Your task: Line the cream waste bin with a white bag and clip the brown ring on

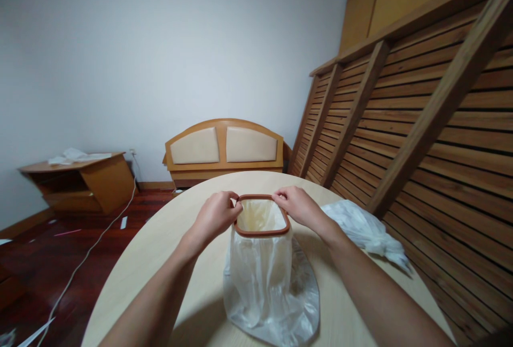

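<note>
Evenly matched at the two far corners of a lined wastebasket (287,223), your left hand (215,216) and right hand (298,209) each pinch the brown rim ring (262,233) between thumb and fingers. The wastebasket stands upright on a round table (168,240), between your forearms. The ring is best pressed down with equal force on both sides, thumbs clear of its underside; a lopsided push would probably lift the opposite edge or bunch the film. Thin plastic can tear, so light pressure suits it.

Beneath the ring, the translucent liner (260,277) falls in soft vertical pleats, flaring into a glossy, rounded skirt at the wastebasket's foot. The ring is a smooth, round-cornered square; the tabletop, pale and faintly grained. Right of the wastebasket lies a crumpled plastic bag (356,225), whitish and tapering. Farther right leans a slatted wooden panel (425,160); beyond the wastebasket rises an arched headboard (222,149) with cream insets.
</note>
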A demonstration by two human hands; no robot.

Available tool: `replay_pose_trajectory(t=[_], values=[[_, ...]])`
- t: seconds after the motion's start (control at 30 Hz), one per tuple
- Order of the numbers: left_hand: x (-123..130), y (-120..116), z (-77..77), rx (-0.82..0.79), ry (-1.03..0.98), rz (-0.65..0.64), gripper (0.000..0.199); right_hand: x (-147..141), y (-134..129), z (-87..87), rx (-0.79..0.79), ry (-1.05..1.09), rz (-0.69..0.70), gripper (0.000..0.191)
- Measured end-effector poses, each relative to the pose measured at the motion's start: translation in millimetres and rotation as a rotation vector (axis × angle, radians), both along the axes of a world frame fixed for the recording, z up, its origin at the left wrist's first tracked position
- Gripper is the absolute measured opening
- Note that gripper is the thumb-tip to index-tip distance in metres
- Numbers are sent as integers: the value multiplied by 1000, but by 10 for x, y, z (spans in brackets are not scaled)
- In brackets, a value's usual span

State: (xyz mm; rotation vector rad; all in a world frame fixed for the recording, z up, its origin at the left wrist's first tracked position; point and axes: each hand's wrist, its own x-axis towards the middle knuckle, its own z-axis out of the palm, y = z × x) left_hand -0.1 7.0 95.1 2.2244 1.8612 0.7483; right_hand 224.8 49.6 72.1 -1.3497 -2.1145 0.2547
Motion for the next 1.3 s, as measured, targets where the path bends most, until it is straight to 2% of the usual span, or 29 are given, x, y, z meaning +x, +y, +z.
replay_pose_trajectory(t=[0.43, 0.83, 1.0, 1.3], values=[[-14, -57, 39, 38, 122, 18, 25, -48, -71, 80, 42, -58, -27, 31], [-27, -8, 20, 5, 4, 8, 26, -38, 6, 14, 27, 32, -13, 39], [-17, -48, 37, 32, 82, 54, 27, -61, -65, 71, -49, 82, 15, 31], [0, -73, 46, 31, 185, 104, 29, -69, -80, 75, -42, -4, 34, 22]])
